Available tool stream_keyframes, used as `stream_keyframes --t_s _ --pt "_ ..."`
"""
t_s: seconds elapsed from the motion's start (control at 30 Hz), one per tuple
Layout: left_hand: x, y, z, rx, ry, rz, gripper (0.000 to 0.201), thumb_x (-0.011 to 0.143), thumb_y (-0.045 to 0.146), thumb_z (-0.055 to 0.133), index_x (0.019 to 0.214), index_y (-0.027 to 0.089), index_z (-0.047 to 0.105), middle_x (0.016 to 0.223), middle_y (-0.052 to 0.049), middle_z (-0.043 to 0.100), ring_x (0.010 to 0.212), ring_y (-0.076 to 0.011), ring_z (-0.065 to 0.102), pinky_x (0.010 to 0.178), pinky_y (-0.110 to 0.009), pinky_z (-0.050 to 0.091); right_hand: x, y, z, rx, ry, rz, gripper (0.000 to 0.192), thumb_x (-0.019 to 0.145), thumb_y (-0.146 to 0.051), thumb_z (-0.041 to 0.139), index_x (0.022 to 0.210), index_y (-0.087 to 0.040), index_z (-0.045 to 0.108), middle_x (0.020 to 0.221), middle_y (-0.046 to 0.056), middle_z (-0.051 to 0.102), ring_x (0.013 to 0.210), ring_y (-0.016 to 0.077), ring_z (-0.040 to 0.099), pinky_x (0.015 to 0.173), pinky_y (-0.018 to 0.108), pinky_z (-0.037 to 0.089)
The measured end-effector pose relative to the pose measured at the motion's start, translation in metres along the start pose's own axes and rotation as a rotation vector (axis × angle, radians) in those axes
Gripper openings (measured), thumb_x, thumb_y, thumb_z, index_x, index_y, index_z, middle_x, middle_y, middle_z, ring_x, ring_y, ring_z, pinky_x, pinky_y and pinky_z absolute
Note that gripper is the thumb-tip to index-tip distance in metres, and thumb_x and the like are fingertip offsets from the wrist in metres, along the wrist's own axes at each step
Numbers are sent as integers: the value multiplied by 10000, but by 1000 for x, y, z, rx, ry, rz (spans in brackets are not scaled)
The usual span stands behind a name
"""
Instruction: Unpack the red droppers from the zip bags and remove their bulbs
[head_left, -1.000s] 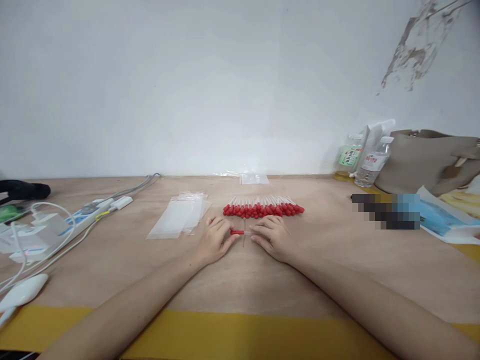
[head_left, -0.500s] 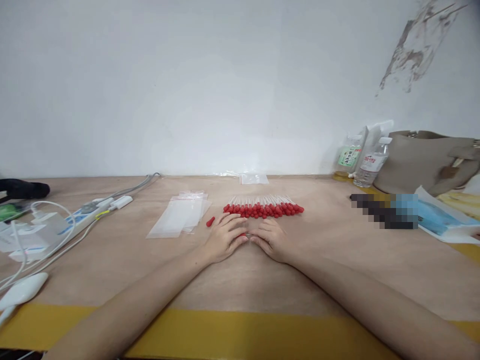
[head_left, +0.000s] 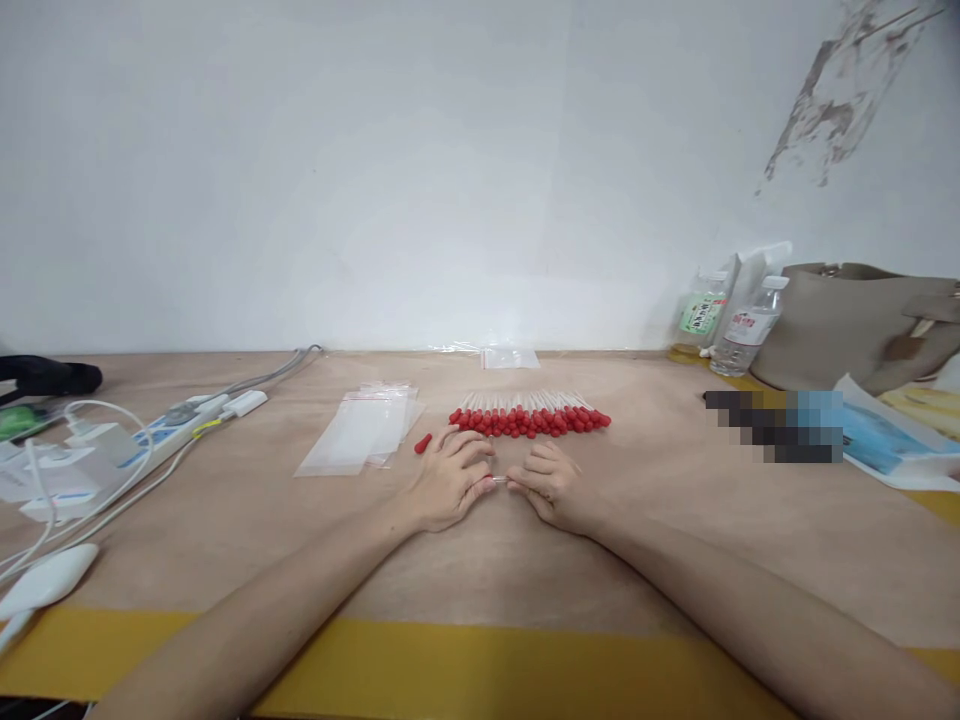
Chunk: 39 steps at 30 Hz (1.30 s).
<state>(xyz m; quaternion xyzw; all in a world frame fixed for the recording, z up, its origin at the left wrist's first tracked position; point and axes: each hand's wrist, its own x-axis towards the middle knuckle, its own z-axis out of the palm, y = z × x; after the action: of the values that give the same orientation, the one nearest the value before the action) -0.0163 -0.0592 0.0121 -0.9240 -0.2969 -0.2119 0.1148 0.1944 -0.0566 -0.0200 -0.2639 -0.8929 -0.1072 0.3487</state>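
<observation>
A thin clear tube (head_left: 500, 481) was pinched between the fingertips of the left hand (head_left: 450, 478) and the right hand (head_left: 551, 482), both closed on its ends at the middle of the surface (head_left: 675, 540). Its long axis was laid left to right, parallel to the near edge, so each hand was equally close to it. A loose red cap (head_left: 423, 443) was seen just to the left of the left hand, beside the clear bags (head_left: 360, 428). The row of red-capped tubes (head_left: 529, 418) was set just beyond both hands, toward the far edge.
</observation>
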Motion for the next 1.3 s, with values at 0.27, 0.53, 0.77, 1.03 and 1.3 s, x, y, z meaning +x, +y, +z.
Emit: stream_keyframes --t_s 0.27,0.53,0.77,1.03,1.3 --pt "-21 -31 -10 -15 41 -271 269 897 299 298 772 190 510 852 -50 544 830 -190 474 767 -363 376 -14 23 -10 20 65 285 291 878 -254 373 1079 -209 578 777 60 579 712 165 482 687 323 396" --pt "-11 -64 -8 -140 167 -570 190 866 274 339 806 182 494 811 -35 503 765 -162 503 719 -296 414 1 9 5 68 80 373 167 810 -154 397 871 -173 551 777 49 571 742 166 510 668 292 388" --pt "-14 -87 4 -132 150 -735 238 775 313 485 957 166 530 914 -59 539 665 -139 556 670 -278 448 7 7 12 -25 64 301 175 796 -141 419 831 -179 586 746 50 564 721 159 496 665 278 359" --pt "-13 -80 1 -138 -3 -761 213 774 350 451 763 188 588 769 -40 635 676 -172 586 623 -269 442 10 0 6 30 -38 270 169 823 -246 458 895 -185 598 791 55 580 785 162 512 741 310 355" --pt "-15 -77 -5 -122 24 -819 155 752 303 469 748 191 577 686 -27 642 652 -177 591 604 -267 425 14 -4 -5 54 -191 273 402 800 -473 475 1088 -207 562 982 90 567 904 201 485 777 348 328"
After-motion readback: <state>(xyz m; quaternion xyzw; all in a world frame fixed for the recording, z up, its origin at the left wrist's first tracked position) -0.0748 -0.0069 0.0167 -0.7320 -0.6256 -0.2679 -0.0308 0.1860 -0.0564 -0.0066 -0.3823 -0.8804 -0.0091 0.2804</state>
